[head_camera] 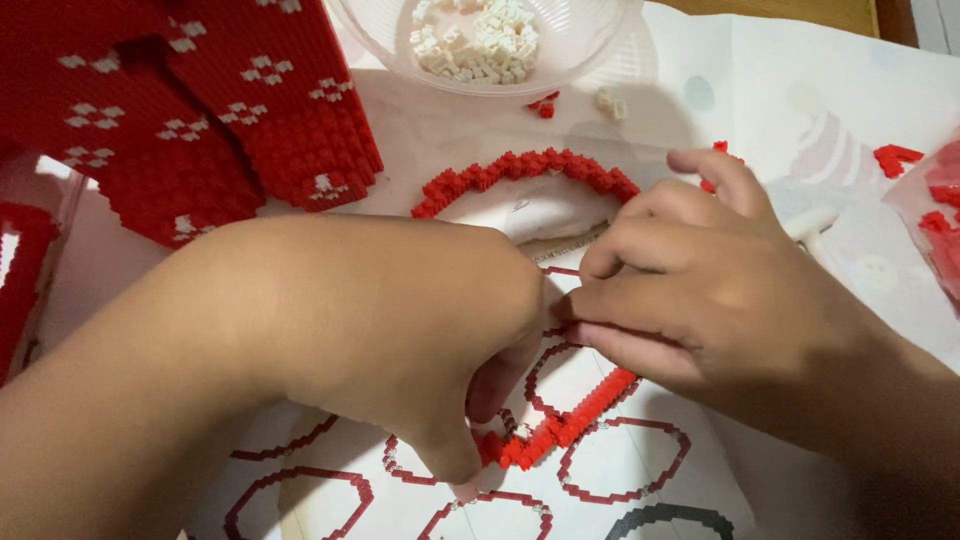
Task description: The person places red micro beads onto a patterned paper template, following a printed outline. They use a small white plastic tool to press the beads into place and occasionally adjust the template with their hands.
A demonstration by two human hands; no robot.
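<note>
Both hands (560, 320) pinching knobbly red brick ring (560, 425)

Left hand (400, 330) and right hand (700, 290) meet fingertip to fingertip, fingers curled downward.

Likely home hobby table (800, 90): toy bricks (530, 170)

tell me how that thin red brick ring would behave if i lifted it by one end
The red brick ring is a one-brick-wide outline of tiny pieces, so it probably flexes and snaps apart. It looks light. Both the left hand and right hand work on it, suggesting it needs support.
</note>
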